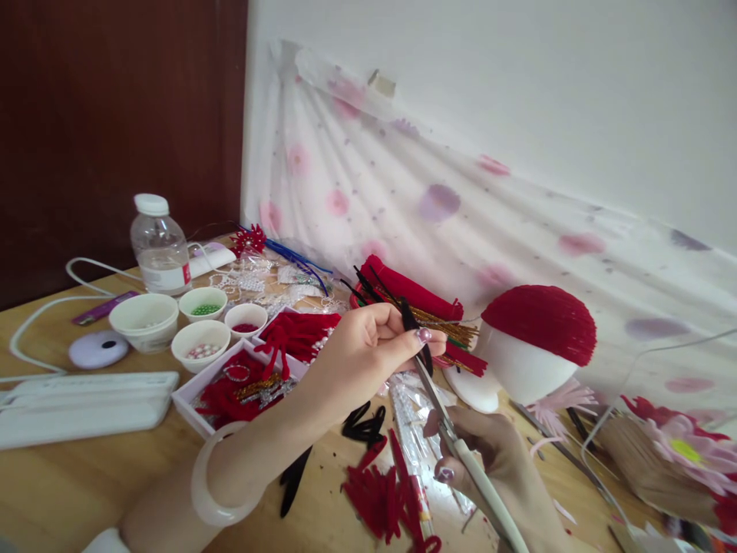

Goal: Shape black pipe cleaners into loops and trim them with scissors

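My left hand point(374, 342) is closed, thumb and fingers pinching a short black chenille stem point(408, 316) over the middle of the table. In my right hand point(504, 461) is a pair of scissors point(465, 455) with long pale handles. Its blades point up and left, and their tips meet the black stem beside my left fingertips; whether they are fully closed I cannot tell. Below my hands lie cut red chenille pieces point(374, 495) and a looped black chenille stem point(365, 422). Bundles of red chenille stems point(411, 288) lie behind my left hand.
A white form with a red-covered top point(538, 326) stands at right, near pink flowers point(688, 445). Boxes of red pieces point(184, 399), several small bowls point(204, 346), a bottle point(158, 246) and a white device point(86, 407) occupy the left. A flowered sheet point(368, 177) covers the wall.
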### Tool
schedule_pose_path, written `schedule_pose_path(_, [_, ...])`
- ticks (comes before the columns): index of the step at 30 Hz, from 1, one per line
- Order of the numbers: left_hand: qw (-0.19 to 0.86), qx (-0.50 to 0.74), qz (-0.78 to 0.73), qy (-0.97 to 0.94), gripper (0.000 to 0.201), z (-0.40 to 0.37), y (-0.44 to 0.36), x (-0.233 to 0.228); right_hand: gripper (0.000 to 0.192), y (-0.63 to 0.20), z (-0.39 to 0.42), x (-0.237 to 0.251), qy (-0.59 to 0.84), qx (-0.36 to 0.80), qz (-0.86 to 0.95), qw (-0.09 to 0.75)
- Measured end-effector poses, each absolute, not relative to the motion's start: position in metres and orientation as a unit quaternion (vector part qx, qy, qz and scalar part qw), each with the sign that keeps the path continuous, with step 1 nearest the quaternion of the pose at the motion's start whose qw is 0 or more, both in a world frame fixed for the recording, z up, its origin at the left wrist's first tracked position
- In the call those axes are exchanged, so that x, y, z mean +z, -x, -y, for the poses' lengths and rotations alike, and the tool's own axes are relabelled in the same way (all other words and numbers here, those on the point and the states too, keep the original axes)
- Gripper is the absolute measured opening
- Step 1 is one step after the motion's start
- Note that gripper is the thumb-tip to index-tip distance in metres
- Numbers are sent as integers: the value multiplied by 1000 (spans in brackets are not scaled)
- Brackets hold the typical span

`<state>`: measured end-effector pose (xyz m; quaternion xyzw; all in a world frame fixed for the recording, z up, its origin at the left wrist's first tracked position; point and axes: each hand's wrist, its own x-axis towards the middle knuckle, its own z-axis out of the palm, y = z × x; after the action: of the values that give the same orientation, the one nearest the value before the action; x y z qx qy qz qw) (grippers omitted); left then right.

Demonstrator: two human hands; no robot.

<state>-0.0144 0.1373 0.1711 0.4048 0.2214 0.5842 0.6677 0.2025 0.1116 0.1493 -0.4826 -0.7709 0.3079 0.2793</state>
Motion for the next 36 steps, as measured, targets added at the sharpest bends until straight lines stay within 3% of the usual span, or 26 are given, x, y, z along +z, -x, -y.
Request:
schedule_pose_path(11, [665, 592, -213, -402, 28, -137, 14, 172, 59, -201, -111, 152, 475, 317, 770, 284])
schedule_pose_path(17, [665, 586, -224, -404, 18, -138, 14, 172, 58, -199, -113, 155, 466, 300, 784, 278])
schedule_pose_path(27, [697, 563, -214, -390, 31, -138, 18, 176, 60, -206, -106, 160, 424, 186, 853, 243])
schedule_pose_path(31, [688, 568, -221, -394, 36, -134, 17, 178, 64, -213, -103, 151, 455, 136, 831, 290])
schedule_pose_path(36, [696, 563, -193, -401, 33, -129, 14, 178, 68, -217, -104, 147, 463, 199, 821, 269])
